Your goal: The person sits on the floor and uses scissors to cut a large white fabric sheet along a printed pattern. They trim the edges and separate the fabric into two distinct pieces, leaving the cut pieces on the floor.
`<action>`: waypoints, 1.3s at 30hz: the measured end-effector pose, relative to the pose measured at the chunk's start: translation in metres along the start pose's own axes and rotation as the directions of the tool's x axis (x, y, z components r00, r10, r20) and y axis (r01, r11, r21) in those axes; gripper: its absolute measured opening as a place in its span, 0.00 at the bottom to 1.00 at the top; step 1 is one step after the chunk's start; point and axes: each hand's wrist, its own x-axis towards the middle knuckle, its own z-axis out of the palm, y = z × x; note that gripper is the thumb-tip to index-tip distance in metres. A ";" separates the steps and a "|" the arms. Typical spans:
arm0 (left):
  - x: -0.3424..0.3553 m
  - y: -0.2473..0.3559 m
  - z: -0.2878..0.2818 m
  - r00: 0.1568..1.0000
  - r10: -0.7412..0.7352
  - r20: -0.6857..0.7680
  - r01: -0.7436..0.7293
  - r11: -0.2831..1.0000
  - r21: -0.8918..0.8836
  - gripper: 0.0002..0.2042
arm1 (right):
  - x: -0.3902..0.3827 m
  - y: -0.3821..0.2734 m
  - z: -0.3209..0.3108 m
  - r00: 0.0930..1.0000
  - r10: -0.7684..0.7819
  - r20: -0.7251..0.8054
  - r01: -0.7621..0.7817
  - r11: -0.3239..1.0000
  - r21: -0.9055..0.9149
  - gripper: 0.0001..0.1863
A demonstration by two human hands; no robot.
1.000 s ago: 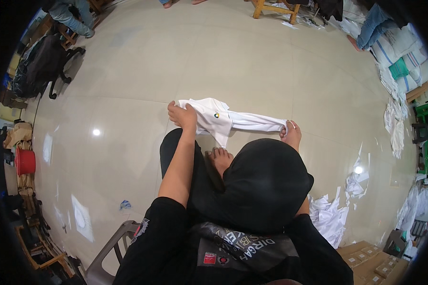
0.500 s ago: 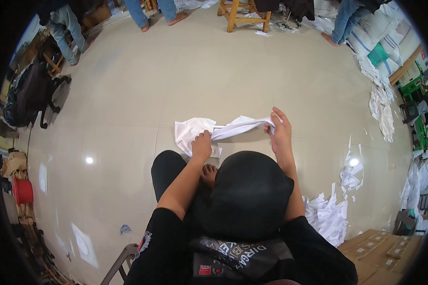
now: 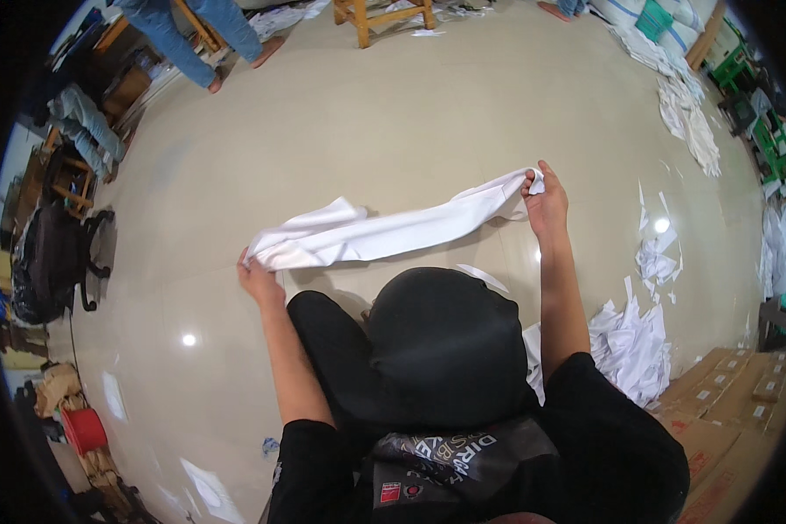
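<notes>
A long strip of white cloth (image 3: 402,232) is stretched between my two hands above the tiled floor, in front of my knees. My left hand (image 3: 260,281) grips its left end, where the fabric bunches into several folds. At the other end, my right hand (image 3: 546,203) is closed on a corner, farther from me and a little higher in the picture. A loose fold stands up near the left part of the cloth. My black-clad knee (image 3: 441,341) rises just below it.
White scraps (image 3: 629,349) are piled on the floor to my right, beside cardboard boxes (image 3: 725,393). More white cloth (image 3: 690,122) lies at the far right. A wooden stool (image 3: 382,19) and a person's legs (image 3: 192,35) are at the far side. An office chair (image 3: 61,253) stands left.
My hands have moved apart, the left one leftward and the right one up and outward. The bunched cloth is now drawn out into a long strip. The whole view has shifted.
</notes>
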 end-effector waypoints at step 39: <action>-0.023 -0.001 -0.099 0.858 0.040 0.512 -0.450 0.539 0.712 0.06 | -0.021 0.121 -0.067 0.921 -0.059 0.385 0.387 0.022 -0.922 0.07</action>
